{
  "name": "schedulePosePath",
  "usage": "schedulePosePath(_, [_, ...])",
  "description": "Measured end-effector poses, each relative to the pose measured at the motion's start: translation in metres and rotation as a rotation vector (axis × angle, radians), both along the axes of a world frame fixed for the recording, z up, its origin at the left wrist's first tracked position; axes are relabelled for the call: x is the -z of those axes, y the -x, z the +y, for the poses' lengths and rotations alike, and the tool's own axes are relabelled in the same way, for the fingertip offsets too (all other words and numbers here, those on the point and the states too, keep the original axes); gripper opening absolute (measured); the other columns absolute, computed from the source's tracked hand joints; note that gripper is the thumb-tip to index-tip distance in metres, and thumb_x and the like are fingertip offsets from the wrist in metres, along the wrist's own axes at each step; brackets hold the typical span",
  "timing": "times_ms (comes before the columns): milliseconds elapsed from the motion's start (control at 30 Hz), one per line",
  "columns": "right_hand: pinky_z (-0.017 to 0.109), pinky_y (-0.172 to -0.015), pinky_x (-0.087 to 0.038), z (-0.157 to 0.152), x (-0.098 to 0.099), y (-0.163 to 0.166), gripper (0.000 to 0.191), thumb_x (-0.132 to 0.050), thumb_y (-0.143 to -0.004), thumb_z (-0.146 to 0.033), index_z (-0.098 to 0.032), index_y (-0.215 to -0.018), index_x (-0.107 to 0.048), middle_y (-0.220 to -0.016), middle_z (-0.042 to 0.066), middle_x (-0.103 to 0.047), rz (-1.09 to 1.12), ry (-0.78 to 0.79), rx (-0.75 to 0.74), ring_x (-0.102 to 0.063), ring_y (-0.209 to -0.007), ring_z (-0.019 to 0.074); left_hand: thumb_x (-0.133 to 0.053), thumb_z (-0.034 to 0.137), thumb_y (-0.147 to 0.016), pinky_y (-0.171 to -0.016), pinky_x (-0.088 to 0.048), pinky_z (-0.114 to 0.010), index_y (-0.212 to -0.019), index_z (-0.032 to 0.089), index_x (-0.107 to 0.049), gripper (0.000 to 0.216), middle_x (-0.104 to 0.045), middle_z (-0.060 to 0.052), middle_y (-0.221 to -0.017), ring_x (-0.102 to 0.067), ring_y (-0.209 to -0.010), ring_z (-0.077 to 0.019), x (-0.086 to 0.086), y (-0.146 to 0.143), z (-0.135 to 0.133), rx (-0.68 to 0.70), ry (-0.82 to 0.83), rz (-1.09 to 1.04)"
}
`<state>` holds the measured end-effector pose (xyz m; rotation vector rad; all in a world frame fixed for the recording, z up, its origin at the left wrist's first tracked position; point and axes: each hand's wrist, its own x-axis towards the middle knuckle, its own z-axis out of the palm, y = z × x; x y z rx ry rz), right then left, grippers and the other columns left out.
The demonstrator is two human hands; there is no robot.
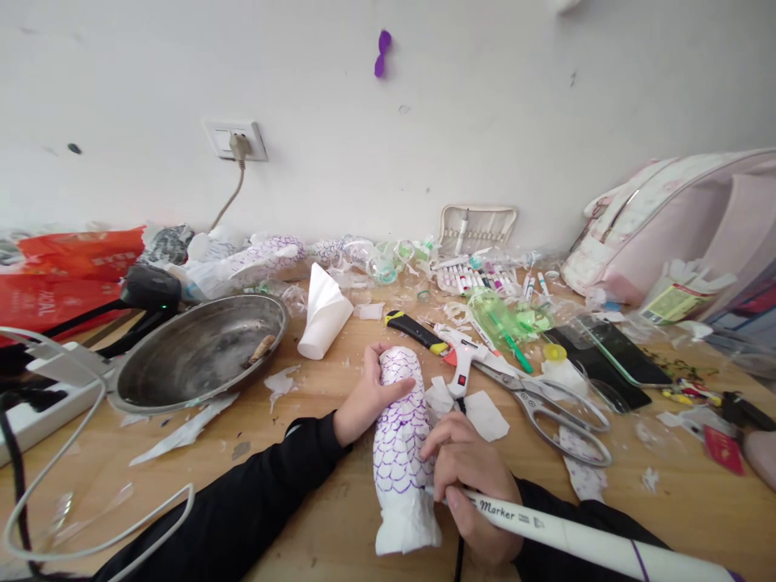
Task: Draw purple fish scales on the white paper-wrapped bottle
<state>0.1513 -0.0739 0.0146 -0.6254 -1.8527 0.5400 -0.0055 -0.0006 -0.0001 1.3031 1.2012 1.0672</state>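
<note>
Evidently, starting from the left, we are seeing a metal bowl [182, 356] sitting well off to the side of the surface [327, 517], probably so that it is not crowding our arms. Nearer the middle, some rolled white paper [324, 315] is resting beyond our left sleeve, perhaps close enough to be handy. Our left hand [373, 396] is gripping the upper part of the scale-patterned form [403, 469], directly in front of us; the thumb is crossing its face and the other fingers are wrapping its left side, presumably to stop the rounded body rolling. We cannot tell whether it is lying flat or hanging slightly raised. Beside its lower part, our right hand [470, 477] is pinching a marker [539, 521], fingers closed round the barrel near the tip, seemingly for fine control. The tip is pointing at the form's right edge by the lowest purple scales, though contact is unclear. Farther out, a glue gun [464, 360] and scissors [551, 412] are lying within reach, while a pink backpack [672, 218] is standing at the far right, likely out of the way.
</note>
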Motion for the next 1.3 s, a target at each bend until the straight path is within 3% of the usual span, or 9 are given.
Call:
schedulePosePath(400, [0.042,-0.067,-0.049,0.004,-0.001,-0.003,0.023,-0.040,-0.077,-0.012,-0.022,-0.058,-0.048,-0.059,0.002,-0.061,0.096,0.097,0.011,-0.060,-0.058,0.0193,-0.062,0.030,-0.067,-0.094,-0.035,-0.036,-0.103,0.022,-0.039,0.044,-0.046,-0.003,-0.104,-0.044,-0.102,-0.0215,-0.002,0.005,0.000,0.055,-0.010,0.011])
schedulePosePath(633, [0.038,-0.066,-0.048,0.004,0.000,-0.001,0.020,-0.039,-0.074,-0.012,-0.021,-0.059,-0.050,-0.051,-0.002,-0.054,0.133,0.108,0.019,-0.061,-0.056,0.0175,-0.057,0.027,-0.071,-0.107,-0.019,-0.039,-0.093,0.022,-0.058,0.023,-0.047,-0.006,-0.122,-0.038,-0.121,-0.0260,-0.012,0.011,0.003,0.136,-0.104,0.103])
schedulePosePath(833, [0.037,-0.063,-0.048,0.000,0.001,0.001,0.022,-0.040,-0.080,-0.017,-0.023,-0.062,-0.052,-0.053,0.001,-0.054,0.130,0.134,-0.014,-0.062,-0.060,0.0203,-0.067,0.029,-0.064,-0.105,-0.022,-0.039,-0.085,0.021,-0.053,0.027,-0.048,-0.008,-0.119,-0.041,-0.117,-0.0265,-0.016,0.006,0.001,0.064,-0.072,0.159])
schedulePosePath(1067, [0.036,-0.059,-0.047,0.000,-0.001,0.001,0.016,-0.041,-0.072,-0.016,-0.021,-0.059,-0.049,-0.049,-0.002,-0.050,0.117,0.105,-0.004,-0.061,-0.058,0.0195,-0.065,0.022,-0.062,-0.107,-0.017,-0.039,-0.084,0.021,-0.052,0.026,-0.046,-0.008,-0.121,-0.037,-0.122,-0.0265,-0.020,0.007,-0.002,0.030,-0.023,0.118])
schedulePosePath(1300, [0.035,-0.059,-0.047,-0.002,-0.003,0.002,0.016,-0.041,-0.074,-0.016,-0.021,-0.061,-0.049,-0.049,-0.002,-0.050,0.158,0.062,0.016,-0.058,-0.054,0.0173,-0.063,0.027,-0.065,-0.105,-0.022,-0.040,-0.091,0.023,-0.046,0.032,-0.038,-0.007,-0.133,-0.036,-0.124,-0.0259,-0.010,0.003,-0.006,0.011,-0.022,-0.043])
